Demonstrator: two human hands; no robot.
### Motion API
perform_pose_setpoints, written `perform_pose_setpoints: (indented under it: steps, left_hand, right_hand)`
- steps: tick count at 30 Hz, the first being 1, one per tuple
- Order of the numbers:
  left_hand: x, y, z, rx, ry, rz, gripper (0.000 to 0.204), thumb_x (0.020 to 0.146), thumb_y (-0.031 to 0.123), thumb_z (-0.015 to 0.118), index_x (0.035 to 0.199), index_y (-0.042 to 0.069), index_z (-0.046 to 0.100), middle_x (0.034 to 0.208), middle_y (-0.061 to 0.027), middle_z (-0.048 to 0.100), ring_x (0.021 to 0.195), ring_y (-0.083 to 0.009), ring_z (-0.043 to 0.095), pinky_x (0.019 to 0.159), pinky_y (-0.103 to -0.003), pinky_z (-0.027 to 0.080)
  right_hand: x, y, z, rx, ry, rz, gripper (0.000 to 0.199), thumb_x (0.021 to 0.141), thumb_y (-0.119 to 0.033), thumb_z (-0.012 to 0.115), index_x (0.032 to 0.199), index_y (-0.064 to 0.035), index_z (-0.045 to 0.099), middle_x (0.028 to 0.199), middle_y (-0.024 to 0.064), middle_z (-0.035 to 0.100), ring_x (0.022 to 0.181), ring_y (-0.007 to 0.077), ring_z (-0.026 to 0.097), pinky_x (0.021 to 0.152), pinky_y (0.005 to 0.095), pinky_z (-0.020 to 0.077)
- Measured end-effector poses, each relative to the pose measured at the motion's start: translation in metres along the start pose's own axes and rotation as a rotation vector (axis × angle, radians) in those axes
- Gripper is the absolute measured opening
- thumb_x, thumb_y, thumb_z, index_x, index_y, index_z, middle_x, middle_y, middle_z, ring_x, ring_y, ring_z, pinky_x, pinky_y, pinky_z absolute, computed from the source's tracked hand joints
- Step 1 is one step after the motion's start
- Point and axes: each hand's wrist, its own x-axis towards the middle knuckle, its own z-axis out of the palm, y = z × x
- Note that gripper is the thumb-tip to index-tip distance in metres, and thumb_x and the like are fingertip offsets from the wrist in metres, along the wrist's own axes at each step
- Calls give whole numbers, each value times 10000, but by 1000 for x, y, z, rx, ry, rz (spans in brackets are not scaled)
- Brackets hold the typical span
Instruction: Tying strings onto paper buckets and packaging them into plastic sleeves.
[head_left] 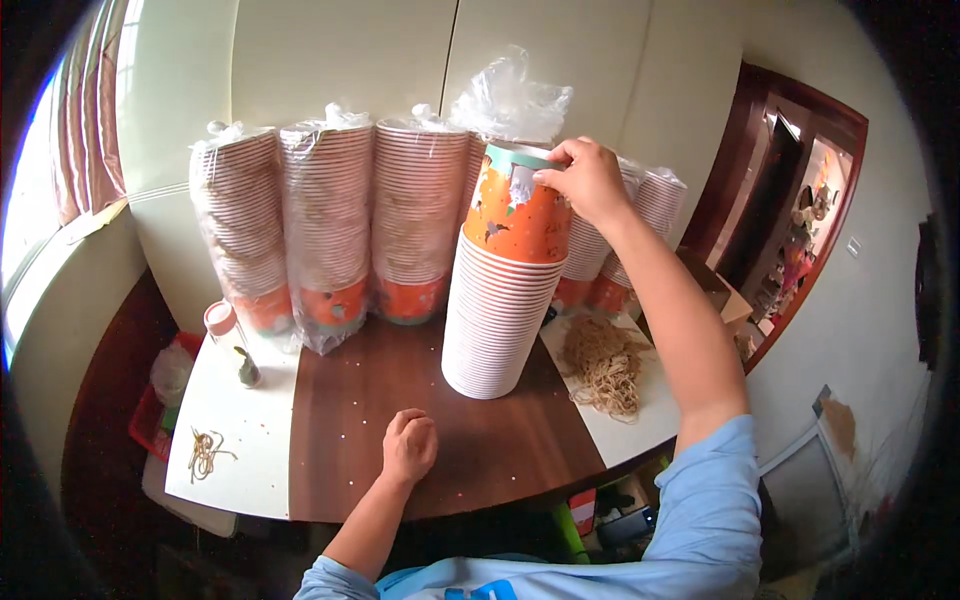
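Cups (pixel 505 320) in a tall nested stack, standing upright near the middle of the brown tabletop (pixel 400 400); topmost cup (pixel 518 205) orange, tilted slightly, partly lifted off the stack. Right hand (pixel 585 180) at the rim of the top cup, fingers (pixel 553 165) pinched on the rim. Left hand (pixel 410 445) resting on the tabletop near its front edge, well apart from the stack, fingers curled into a loose fist and grasping nothing visible. Bagged stacks (pixel 330 230) of the same cups ranged in a row behind, against the pale wall, each in clear plastic; one opened bag (pixel 510 100) sticking up just behind the top cup. Rubber bands (pixel 605 365) heaped on a white sheet (pixel 640 420) to the right of the stack, just beside its base. Second white sheet (pixel 240 430) at the left of the tabletop, bearing a few loose bands (pixel 205 450) and a small bottle (pixel 235 345) with a pink cap. Red crate (pixel 150 420) below the left edge. Blue sleeves at the lower edge of the view.
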Motion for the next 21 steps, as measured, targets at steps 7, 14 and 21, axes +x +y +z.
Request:
perform_pose_setpoints:
  steps: [7,14,21]
  left_hand:
    - [0,-2,-1,12,-13,37,137,742,26,652,872,48,613,969,-134,574,839,-291,607,697,-351,515]
    - [-2,0,-1,-5,-10,-9,139,713,50,662,843,68,616,967,-123,586,857,-307,598,736,-382,502]
    - [0,10,-7,1,-9,-21,127,730,53,653,852,58,615,967,-136,582,860,-302,602,731,-360,509]
  right_hand:
    - [17,-11,-21,-33,93,-48,283,650,-180,770,832,-3,645,827,149,609,735,278,607,691,360,492]
    - [25,-23,-77,-76,305,-167,270,709,-178,747,872,5,634,824,137,618,638,218,617,596,321,498]
    - [-34,-31,-128,301,725,-182,224,839,-123,676,984,11,572,891,61,613,759,103,582,675,223,474]
